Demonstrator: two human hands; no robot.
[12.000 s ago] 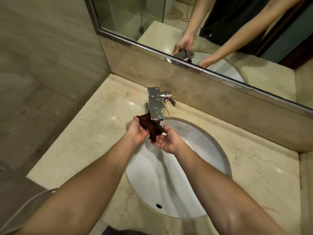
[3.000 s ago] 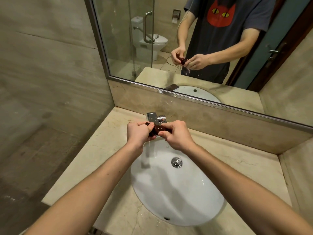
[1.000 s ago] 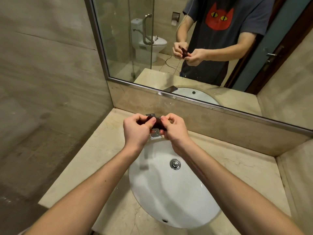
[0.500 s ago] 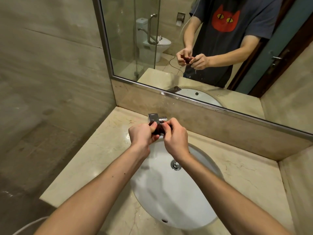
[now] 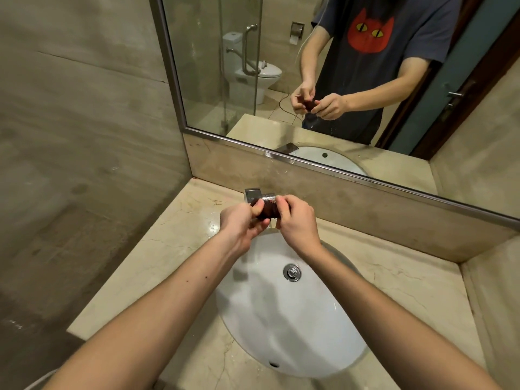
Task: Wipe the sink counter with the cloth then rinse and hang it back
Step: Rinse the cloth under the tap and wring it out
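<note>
The left hand (image 5: pixel 242 223) and the right hand (image 5: pixel 296 224) meet above the far rim of the sink, both closed around a small dark reddish-brown cloth (image 5: pixel 268 209) bunched into a tight wad between them. The left thumb and fingers pinch its left end, and the right fingers curl over its right end, so only a short middle stretch of the fabric shows. Just behind the hands, partly hidden by them, stands a chrome faucet (image 5: pixel 254 194) on the far part of the counter. Below the hands lies the white oval sink (image 5: pixel 295 327), with a metal drain plug (image 5: pixel 292 272) toward its far side and a small overflow hole at its near edge. The beige marble counter (image 5: pixel 180 237) surrounds the basin and looks wet and shiny to the left of the faucet. Along the far wall hangs a mirror (image 5: pixel 213 66), which reflects the person's hands gripping the cloth.
</note>
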